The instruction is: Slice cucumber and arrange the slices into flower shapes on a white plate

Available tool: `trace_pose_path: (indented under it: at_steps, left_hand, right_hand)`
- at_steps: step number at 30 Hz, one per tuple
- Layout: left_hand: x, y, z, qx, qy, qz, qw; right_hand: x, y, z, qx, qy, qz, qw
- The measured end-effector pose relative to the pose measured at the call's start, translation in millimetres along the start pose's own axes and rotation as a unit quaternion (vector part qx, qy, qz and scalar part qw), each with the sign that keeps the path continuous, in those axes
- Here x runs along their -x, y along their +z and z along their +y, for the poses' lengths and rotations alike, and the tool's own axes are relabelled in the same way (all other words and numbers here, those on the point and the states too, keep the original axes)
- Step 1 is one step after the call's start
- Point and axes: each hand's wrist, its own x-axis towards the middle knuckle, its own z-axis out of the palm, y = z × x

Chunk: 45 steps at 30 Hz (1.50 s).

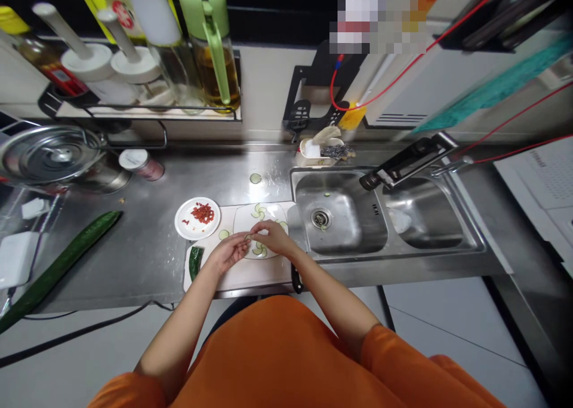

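Our left hand and right hand meet over the white plate on the cutting board, each grip pinched narrowly on a cucumber slice among arranged slices.

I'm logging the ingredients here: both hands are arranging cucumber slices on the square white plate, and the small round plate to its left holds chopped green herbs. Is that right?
Not quite. The small round plate holds chopped red pieces, not green herbs; the head view shows this. The rest stands: the left hand and right hand are at the cucumber slices on the square white plate, with the round plate to its left.
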Motion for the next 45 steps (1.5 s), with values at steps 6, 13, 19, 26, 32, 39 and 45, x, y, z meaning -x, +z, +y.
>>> trace_pose_path:
  at_steps: [6, 13, 19, 26, 32, 39, 45]
  left_hand:
    - [-6, -9.1, 2, -0.053, 0.094, 0.080, 0.991]
    - [-13, -16.7, 2, -0.287, 0.204, 0.188, 0.917]
    - [-16, -18.4, 0, -0.451, 0.249, 0.254, 0.819]
    - [-22, -18.5, 1, -0.550, 0.253, 0.272, 0.748]
    - [-24, -22.7, -1, -0.580, 0.248, 0.275, 0.726]
    - [-24, -26.3, -7, -0.602, 0.299, 0.279, 0.685]
    - [-18, -34.2, -15, -0.638, 0.404, 0.206, 0.622]
  right_hand:
    - [-14, 6, 15, -0.006, 0.032, -0.013, 0.999]
    - [-32, 14, 17, 0.117, 0.104, -0.003, 0.988]
    - [-44, 23, 16, 0.210, 0.129, -0.023, 0.969]
    - [-52, 29, 16, 0.279, 0.115, -0.054, 0.952]
    - [-48, 34, 17, 0.337, 0.059, -0.052, 0.938]
    - [-43, 38, 20, 0.386, 0.013, -0.038, 0.922]
    - [-23, 41, 26, 0.389, -0.017, 0.010, 0.921]
